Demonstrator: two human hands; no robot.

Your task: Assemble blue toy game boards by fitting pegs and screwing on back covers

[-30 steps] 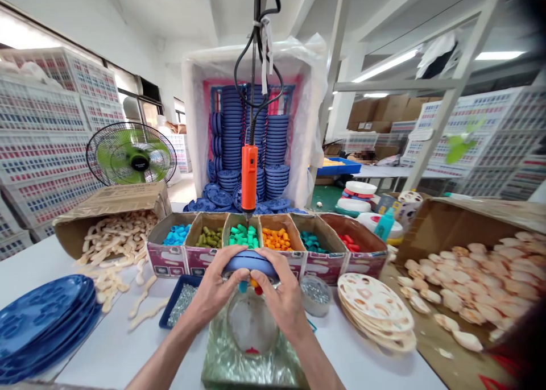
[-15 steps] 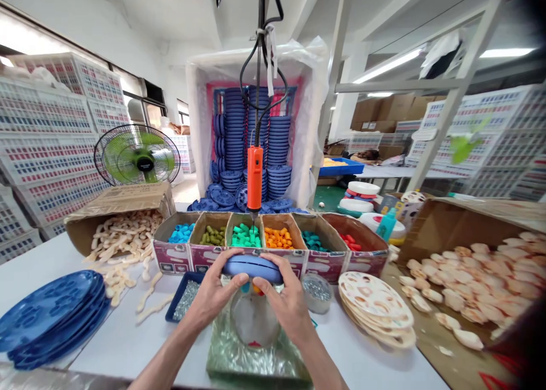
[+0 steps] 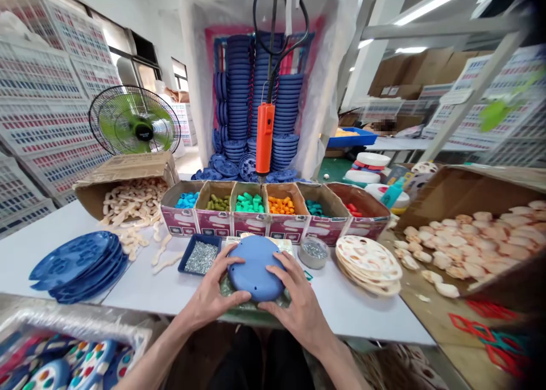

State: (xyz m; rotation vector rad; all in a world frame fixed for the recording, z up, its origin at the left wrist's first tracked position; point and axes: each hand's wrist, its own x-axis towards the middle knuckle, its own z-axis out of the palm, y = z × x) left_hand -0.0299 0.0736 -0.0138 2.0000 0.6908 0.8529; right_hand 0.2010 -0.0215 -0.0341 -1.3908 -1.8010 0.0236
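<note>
A round blue plastic casing (image 3: 256,268) with small holes near its rim faces up in front of me, over a green-wrapped block (image 3: 247,306). My left hand (image 3: 215,290) grips its left edge, thumb along the near rim and fingers on top. On the right edge, my right hand (image 3: 296,299) holds it the same way. The casing's underside is hidden. Behind it hangs an orange electric screwdriver (image 3: 265,140), touched by neither hand. A blue tray of small screws (image 3: 202,257) lies to the left and a round tub of screws (image 3: 314,252) to the right.
Cardboard bins (image 3: 213,226) of coloured plastic pieces line the back. Blue discs (image 3: 77,262) are stacked left, cream discs (image 3: 367,262) right. Boxes of pale parts (image 3: 136,199) (image 3: 473,248) stand at both sides. A crate of finished-looking pieces (image 3: 72,367) sits below left.
The blue casing has turned from edge-on to flat side up, and both hands have turned with it. The view has tilted down, bringing the crate at lower left into sight.
</note>
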